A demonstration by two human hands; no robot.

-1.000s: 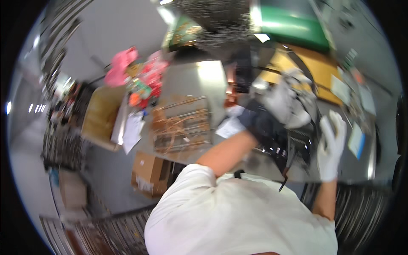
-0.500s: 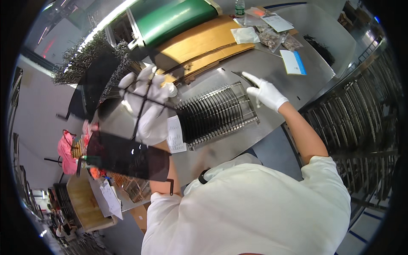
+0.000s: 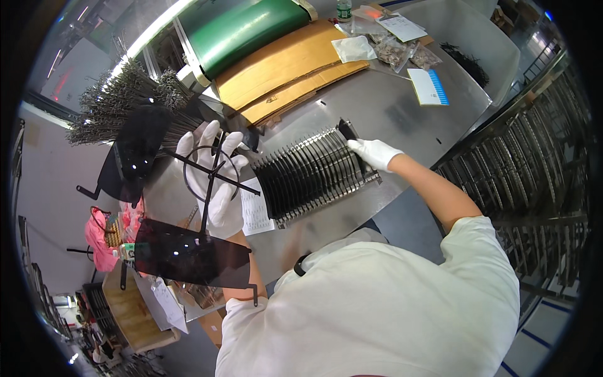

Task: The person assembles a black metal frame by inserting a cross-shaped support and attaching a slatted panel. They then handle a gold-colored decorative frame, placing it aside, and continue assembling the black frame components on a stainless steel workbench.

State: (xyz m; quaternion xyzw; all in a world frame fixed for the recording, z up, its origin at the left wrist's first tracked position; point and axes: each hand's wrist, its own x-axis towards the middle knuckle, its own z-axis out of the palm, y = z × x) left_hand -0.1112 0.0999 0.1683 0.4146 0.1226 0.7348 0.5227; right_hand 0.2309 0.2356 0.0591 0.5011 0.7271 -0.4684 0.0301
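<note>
Left hand (image 3: 212, 182), gloved, raised at centre left, fingers spread behind one black wire frame (image 3: 210, 173) bearing two dark tinted panels (image 3: 188, 257), grip unclear. Right hand (image 3: 372, 152), gloved, stretched to centre, pinching one dark lens (image 3: 349, 133) in the single slotted rack (image 3: 317, 174).

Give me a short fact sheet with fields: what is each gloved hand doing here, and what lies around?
left hand: gloved, holds a black wire frame carrying dark tinted panels
right hand: gloved, grip on a dark lens at the end of the rack
rack: slotted, filled with dark lenses on edge
table: grey metal
behind: cardboard sheets, green roller
</note>
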